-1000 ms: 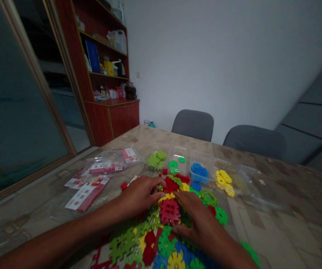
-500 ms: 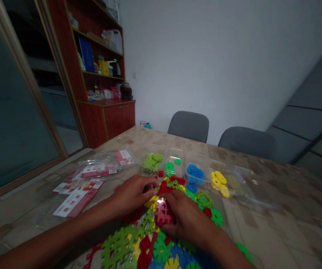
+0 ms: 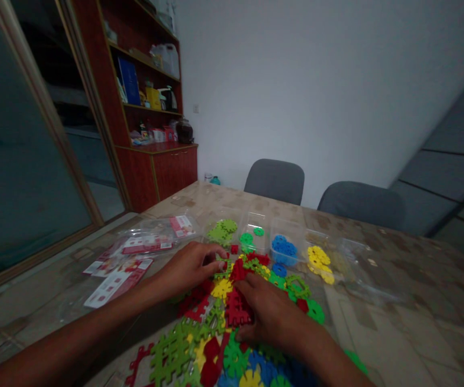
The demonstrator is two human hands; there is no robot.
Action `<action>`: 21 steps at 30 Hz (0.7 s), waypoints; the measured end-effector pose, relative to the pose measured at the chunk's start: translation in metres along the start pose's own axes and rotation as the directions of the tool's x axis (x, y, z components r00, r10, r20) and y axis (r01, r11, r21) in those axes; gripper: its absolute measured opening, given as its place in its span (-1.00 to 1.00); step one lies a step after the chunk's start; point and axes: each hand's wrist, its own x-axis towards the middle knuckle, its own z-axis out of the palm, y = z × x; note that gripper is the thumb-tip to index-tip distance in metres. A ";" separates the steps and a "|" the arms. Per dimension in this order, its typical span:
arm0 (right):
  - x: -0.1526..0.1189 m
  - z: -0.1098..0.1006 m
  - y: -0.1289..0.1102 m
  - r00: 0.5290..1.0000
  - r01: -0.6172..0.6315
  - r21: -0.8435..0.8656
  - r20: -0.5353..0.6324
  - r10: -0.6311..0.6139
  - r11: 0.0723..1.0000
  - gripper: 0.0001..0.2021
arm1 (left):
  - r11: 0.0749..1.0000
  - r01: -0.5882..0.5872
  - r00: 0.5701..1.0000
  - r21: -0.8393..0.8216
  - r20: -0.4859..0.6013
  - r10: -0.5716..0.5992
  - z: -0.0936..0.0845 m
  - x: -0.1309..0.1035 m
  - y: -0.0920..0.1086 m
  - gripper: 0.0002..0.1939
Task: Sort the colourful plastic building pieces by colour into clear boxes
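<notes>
My left hand (image 3: 189,269) is closed, thumb and fingertips pinching a light green plastic building piece (image 3: 222,269) at the far side of the pile. My right hand (image 3: 272,312) grips a red lattice building piece (image 3: 237,309) by its right side, thumb at the near edge and fingers at the far edge. Around both hands spreads a mixed heap: a yellow flower-shaped disc (image 3: 222,288), a green lattice piece (image 3: 171,349), green discs (image 3: 235,357) and blue discs (image 3: 264,368). My right palm and wrist hide part of the heap.
Clear plastic boxes stand behind the heap, holding light green pieces (image 3: 221,232), green discs (image 3: 247,240) and blue discs (image 3: 283,246). Yellow discs (image 3: 319,260) lie to the right. Clear packaging with printed cards (image 3: 119,279) is at left. Two grey chairs (image 3: 274,180) stand beyond the table.
The red lattice piece under my right hand has tilted and lost its bright glare. A light green piece now shows at my left fingertips. The view has shifted slightly.
</notes>
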 end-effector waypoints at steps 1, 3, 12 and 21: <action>0.002 -0.001 -0.001 1.000 -0.005 -0.017 0.012 0.005 1.000 -0.31 | 1.000 0.006 1.000 0.006 -0.001 -0.006 0.000 0.000 0.001 -0.78; 0.005 -0.001 -0.002 1.000 -0.005 -0.036 0.021 0.006 0.999 -0.34 | 1.000 0.018 1.000 0.007 0.000 -0.018 -0.001 0.000 0.003 -0.79; -0.011 -0.009 0.016 0.993 0.057 0.180 -0.111 -0.038 0.982 -0.49 | 0.999 0.011 1.000 -0.041 0.020 -0.010 -0.004 0.000 0.009 -0.78; -0.082 -0.091 0.108 0.955 -0.181 0.184 -0.200 0.218 0.966 -0.58 | 1.000 -0.004 0.999 -0.004 0.052 0.005 -0.003 0.002 0.005 -0.75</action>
